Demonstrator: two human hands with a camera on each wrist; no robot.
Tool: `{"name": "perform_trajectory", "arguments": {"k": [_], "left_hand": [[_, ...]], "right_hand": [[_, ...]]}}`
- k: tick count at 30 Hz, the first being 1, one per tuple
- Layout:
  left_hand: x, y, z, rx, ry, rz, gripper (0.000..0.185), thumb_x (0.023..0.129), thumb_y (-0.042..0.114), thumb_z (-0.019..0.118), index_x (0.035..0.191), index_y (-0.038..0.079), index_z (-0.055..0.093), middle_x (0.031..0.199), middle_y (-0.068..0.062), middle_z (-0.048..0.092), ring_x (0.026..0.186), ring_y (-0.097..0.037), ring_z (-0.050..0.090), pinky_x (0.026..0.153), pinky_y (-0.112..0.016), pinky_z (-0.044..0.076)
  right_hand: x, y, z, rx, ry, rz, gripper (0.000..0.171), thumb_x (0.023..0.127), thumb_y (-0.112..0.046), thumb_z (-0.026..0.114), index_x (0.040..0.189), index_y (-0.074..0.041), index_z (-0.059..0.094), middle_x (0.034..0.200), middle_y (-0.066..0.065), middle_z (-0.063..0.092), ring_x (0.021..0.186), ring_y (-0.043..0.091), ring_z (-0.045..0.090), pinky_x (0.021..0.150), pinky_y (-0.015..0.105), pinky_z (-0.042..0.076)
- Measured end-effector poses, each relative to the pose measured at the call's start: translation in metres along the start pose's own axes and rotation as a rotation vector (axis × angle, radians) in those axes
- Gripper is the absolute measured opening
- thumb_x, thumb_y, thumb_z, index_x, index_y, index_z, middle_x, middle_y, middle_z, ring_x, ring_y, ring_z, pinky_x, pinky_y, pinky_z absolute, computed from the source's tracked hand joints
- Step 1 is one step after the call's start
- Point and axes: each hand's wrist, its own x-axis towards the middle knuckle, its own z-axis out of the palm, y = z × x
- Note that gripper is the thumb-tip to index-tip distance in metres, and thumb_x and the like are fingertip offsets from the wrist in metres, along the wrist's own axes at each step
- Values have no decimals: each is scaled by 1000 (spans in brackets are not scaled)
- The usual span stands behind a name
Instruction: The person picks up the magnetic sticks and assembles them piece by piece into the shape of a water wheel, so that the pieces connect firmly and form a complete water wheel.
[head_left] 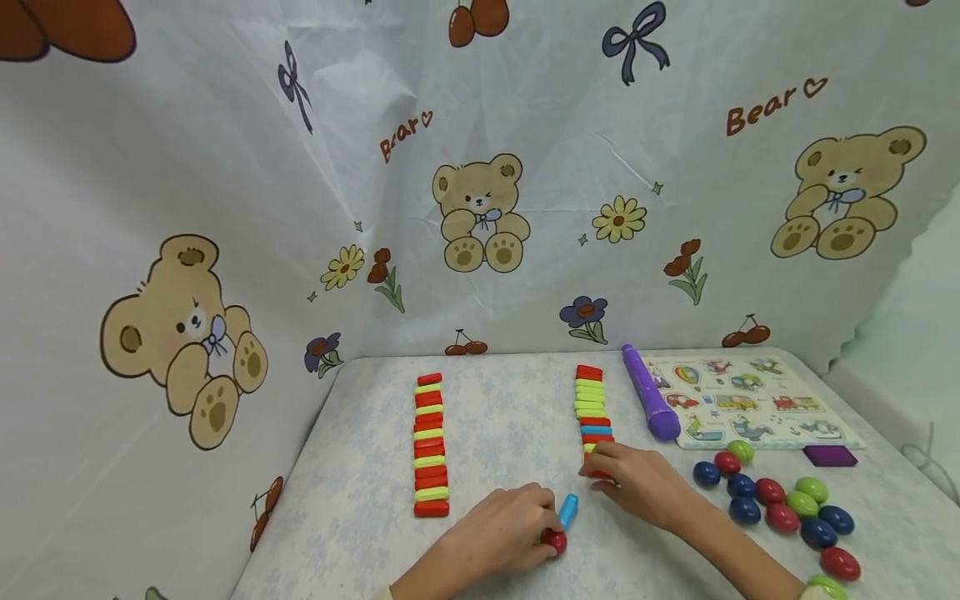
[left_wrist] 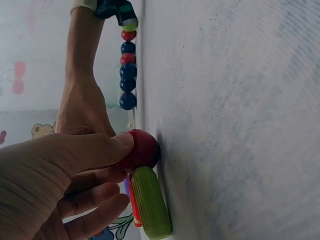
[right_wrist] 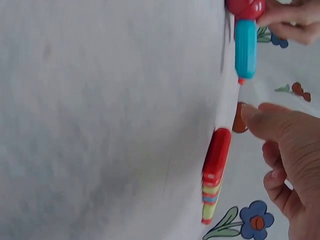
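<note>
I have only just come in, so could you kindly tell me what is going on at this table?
A person is laying short plastic bars in two rows on the pale patterned table. The left hand pinches a red plastic bar beside a loose blue plastic bar. The right hand rests at the near end of the right-hand row of bars. Glossy coloured eggs lie farther right.
</note>
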Motion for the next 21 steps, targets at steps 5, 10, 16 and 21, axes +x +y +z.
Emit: {"name": "perform_trajectory", "arguments": {"k": [5, 10, 16, 21], "left_hand": [[1, 2, -1, -15, -17, -31, 15, 96, 34, 84, 107, 23, 84, 93, 14, 59, 79, 3, 46, 62, -11, 42], [3, 3, -1, -30, -32, -58, 15, 96, 35, 84, 102, 22, 82, 89, 15, 55, 78, 3, 45, 60, -14, 42], [1, 2, -2, -27, -19, -123, 17, 95, 36, 85, 98, 20, 82, 90, 14, 58, 79, 2, 46, 60, -15, 42], [1, 0, -2, -13, 5, -180, 19, 93, 36, 87, 99, 19, 82, 91, 12, 61, 78, -1, 47, 60, -16, 43]], "right_hand": [[-1, 16, 1, -104, 46, 109, 26, 85, -12, 92, 105, -24, 81, 108, -2, 76, 91, 16, 71, 74, 28, 61], [-5, 24, 6, -130, 16, 141, 24, 85, -14, 92, 104, -24, 82, 105, -3, 75, 91, 16, 71, 77, 33, 63], [-7, 21, 8, -99, -38, 174, 23, 87, -19, 91, 108, -23, 81, 110, 0, 76, 93, 16, 70, 80, 37, 64], [-6, 16, 8, -37, -75, 174, 23, 90, -16, 89, 109, -24, 80, 112, 2, 77, 91, 17, 70, 80, 39, 64]]}}
